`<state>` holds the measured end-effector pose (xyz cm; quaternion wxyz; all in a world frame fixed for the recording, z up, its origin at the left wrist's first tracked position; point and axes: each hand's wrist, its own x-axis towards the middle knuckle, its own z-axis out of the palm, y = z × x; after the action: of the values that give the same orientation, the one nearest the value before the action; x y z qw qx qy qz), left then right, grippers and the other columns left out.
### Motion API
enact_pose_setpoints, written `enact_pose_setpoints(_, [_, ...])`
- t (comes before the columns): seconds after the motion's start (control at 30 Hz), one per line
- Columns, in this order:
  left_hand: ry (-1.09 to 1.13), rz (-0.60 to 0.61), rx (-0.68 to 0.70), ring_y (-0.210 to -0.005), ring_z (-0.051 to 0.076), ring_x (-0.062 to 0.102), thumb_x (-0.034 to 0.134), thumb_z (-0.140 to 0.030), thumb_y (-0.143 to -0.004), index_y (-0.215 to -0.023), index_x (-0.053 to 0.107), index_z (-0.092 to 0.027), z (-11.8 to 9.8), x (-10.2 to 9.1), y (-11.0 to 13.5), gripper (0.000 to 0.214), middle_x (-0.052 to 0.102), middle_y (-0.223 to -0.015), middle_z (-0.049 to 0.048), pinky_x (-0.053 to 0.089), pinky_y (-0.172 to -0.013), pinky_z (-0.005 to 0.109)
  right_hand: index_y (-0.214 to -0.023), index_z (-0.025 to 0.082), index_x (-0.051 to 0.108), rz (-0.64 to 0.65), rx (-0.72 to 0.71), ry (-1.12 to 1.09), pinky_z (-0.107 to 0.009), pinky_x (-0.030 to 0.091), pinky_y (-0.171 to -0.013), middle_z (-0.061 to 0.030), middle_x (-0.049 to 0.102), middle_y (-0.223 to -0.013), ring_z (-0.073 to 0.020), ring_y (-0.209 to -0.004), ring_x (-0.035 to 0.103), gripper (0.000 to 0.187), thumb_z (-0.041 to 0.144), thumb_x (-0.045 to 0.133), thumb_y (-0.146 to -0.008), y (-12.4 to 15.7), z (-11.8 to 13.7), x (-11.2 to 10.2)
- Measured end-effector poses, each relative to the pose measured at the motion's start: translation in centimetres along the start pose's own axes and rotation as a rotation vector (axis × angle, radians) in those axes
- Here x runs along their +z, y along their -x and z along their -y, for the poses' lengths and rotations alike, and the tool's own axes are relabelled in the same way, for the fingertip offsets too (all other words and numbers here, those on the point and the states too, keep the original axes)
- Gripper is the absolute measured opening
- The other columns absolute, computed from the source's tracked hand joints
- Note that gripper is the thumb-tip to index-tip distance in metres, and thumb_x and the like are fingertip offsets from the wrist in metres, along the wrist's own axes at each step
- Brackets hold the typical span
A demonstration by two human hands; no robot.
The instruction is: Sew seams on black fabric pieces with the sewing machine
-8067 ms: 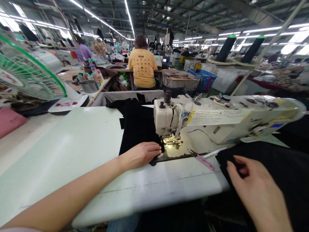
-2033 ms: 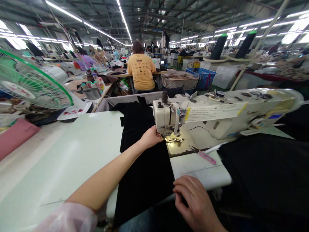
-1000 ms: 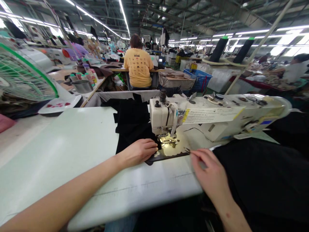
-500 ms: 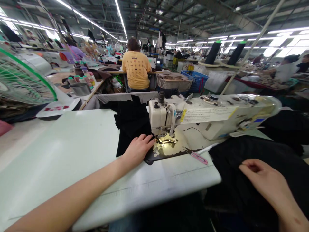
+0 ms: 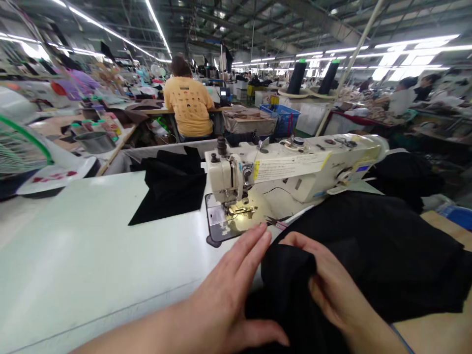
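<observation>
My right hand [image 5: 332, 280] grips a fold of black fabric [image 5: 291, 275] between thumb and fingers at the table's front edge. Close by on its left, my left hand [image 5: 236, 285] is stretched out, thumb apart from the fingers, beside the same fabric. Beyond the hands stands a sewing machine [image 5: 287, 167], its lamp lighting the needle plate [image 5: 239, 211]. Pink-handled thread snips [image 5: 278, 223] lie at the machine's base, partly covered by the cloth. Another black fabric piece [image 5: 173, 182] rests left of the machine head.
A white worktable [image 5: 92, 255] spreads to the left. At its far left are a green-rimmed fan [image 5: 25, 142] and a metal bowl [image 5: 95, 141]. A person in a yellow shirt [image 5: 190, 105] sits ahead, near a blue crate [image 5: 282, 118]. Black thread cones [image 5: 297, 77] stand behind the machine.
My left hand has left the cloth beside the needle and come right toward my right hand. My right hand has lifted black fabric leftward to the table edge. The view has turned right.
</observation>
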<state>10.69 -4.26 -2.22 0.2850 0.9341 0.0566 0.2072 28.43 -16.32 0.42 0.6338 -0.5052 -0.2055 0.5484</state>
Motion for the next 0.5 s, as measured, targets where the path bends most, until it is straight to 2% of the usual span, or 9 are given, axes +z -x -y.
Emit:
enact_pose_setpoints(0.07, [0.109,-0.113,0.006,-0.143,0.029,0.045,0.066,-0.029,-0.090,-0.160,0.008,-0.031,-1.3,0.5,0.3,0.091,0.041,-0.159,0.0142,0.047,-0.112,0.044,-0.085,0.021,0.067,0.109,-0.060,-0.078,-0.024,0.050,-0.056,-0.0016,0.063,-0.074,-0.0151,-0.063,0.061,0.032,0.053,0.070,-0.085,-0.2,-0.8,1.7])
enact_pose_setpoints(0.1, [0.137,-0.172,-0.001,-0.139,0.027,0.050,0.059,-0.019,-0.090,-0.159,0.014,-0.032,-1.4,0.4,0.2,0.083,0.048,-0.154,0.0119,0.049,-0.111,0.042,-0.096,0.021,0.069,0.151,-0.127,-0.089,-0.028,0.055,-0.064,-0.0055,0.069,-0.085,-0.0198,-0.075,0.067,0.043,0.062,0.065,-0.085,-0.1,-1.1,2.2])
enact_pose_setpoints(0.17, [0.104,-0.252,-0.033,-0.133,0.025,0.056,0.055,-0.010,-0.086,-0.156,0.024,-0.032,-1.1,-0.4,0.1,0.079,0.055,-0.148,0.0098,0.050,-0.110,0.041,-0.122,0.023,0.065,0.180,-0.289,0.009,-0.038,0.059,-0.082,-0.0121,0.071,-0.114,-0.0298,-0.103,0.069,0.075,0.077,0.070,-0.071,0.5,-1.6,2.9])
enact_pose_setpoints(0.23, [-0.014,-0.248,-0.068,-0.130,0.026,0.058,0.057,-0.008,-0.082,-0.154,0.031,-0.029,-1.0,-1.7,0.1,0.080,0.057,-0.146,0.0104,0.051,-0.108,0.042,-0.139,0.027,0.053,0.103,-0.408,0.280,-0.041,0.058,-0.090,-0.0122,0.067,-0.129,-0.0341,-0.116,0.066,0.102,0.067,0.089,-0.052,1.1,-2.1,3.2])
enact_pose_setpoints(0.27, [-0.070,-0.224,-0.078,-0.128,0.027,0.060,0.058,-0.008,-0.080,-0.153,0.034,-0.027,-1.2,-2.5,0.0,0.079,0.058,-0.145,0.0109,0.052,-0.107,0.042,-0.142,0.028,0.050,0.018,-0.456,0.439,-0.040,0.059,-0.090,-0.0107,0.068,-0.129,-0.0334,-0.115,0.067,0.105,0.056,0.094,-0.051,1.3,-2.2,3.4])
enact_pose_setpoints(0.3, [-0.104,-0.210,-0.092,-0.124,0.027,0.063,0.058,-0.008,-0.080,-0.151,0.039,-0.025,-1.5,-3.4,0.0,0.075,0.062,-0.141,0.0107,0.053,-0.104,0.040,-0.142,0.029,0.050,-0.076,-0.508,0.579,-0.038,0.060,-0.089,-0.0093,0.070,-0.126,-0.0316,-0.112,0.069,0.098,0.047,0.093,-0.056,1.3,-2.1,3.6])
enact_pose_setpoints(0.4, [-0.066,-0.225,-0.191,-0.104,0.022,0.071,0.056,-0.013,-0.087,-0.137,0.058,-0.026,-2.7,-6.4,-0.5,0.051,0.073,-0.121,0.0050,0.058,-0.091,0.032,-0.129,0.026,0.059,-0.289,-0.701,0.774,-0.033,0.062,-0.080,-0.0053,0.077,-0.106,-0.0238,-0.092,0.076,0.053,0.034,0.075,-0.079,0.7,-0.6,3.9])
enact_pose_setpoints(0.47, [-0.016,-0.229,-0.257,-0.091,0.019,0.073,0.055,-0.019,-0.092,-0.122,0.069,-0.028,-3.4,-8.6,-1.1,0.034,0.077,-0.106,0.0003,0.057,-0.080,0.027,-0.119,0.025,0.064,-0.259,-0.780,0.756,-0.031,0.062,-0.075,-0.0046,0.077,-0.098,-0.0204,-0.083,0.076,0.034,0.033,0.067,-0.086,0.1,1.1,4.1])
enact_pose_setpoints(0.5, [-0.029,-0.247,-0.274,-0.087,0.019,0.072,0.056,-0.020,-0.092,-0.117,0.071,-0.028,-3.8,-9.5,-1.4,0.030,0.077,-0.101,-0.0007,0.057,-0.077,0.026,-0.120,0.025,0.063,-0.188,-0.782,0.738,-0.031,0.062,-0.075,-0.0050,0.077,-0.100,-0.0206,-0.084,0.076,0.036,0.037,0.067,-0.087,0.0,1.9,4.3])
